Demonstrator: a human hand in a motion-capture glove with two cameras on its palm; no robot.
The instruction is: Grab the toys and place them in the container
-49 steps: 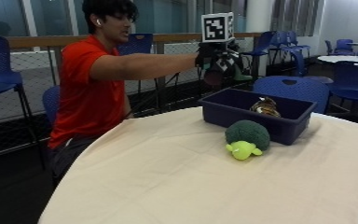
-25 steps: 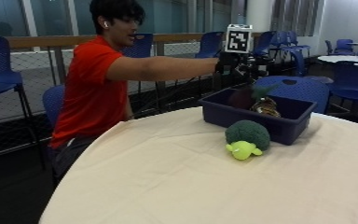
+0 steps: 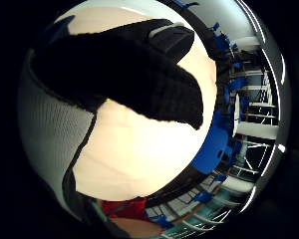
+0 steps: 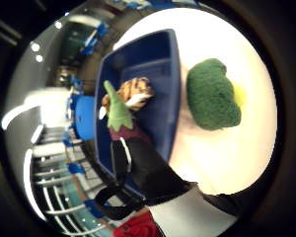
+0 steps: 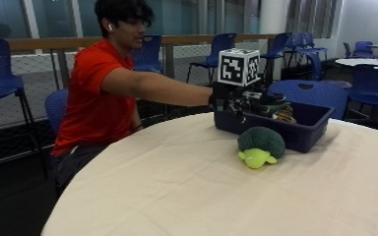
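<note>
Over the blue bin [image 5: 307,129]: gloved right hand [image 5: 241,101] low inside | thumb-side: fingers grasp eggplant toy [image 4: 119,118] above bin, striped toy [image 4: 133,94] already in, turtle [image 4: 213,94] left on tabletop [image 4: 227,158] | little-finger-side: glove blocks most, toys hidden

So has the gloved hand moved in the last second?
Yes. The right hand has come down from above the blue container to its rim, over the near end, holding a toy.
</note>
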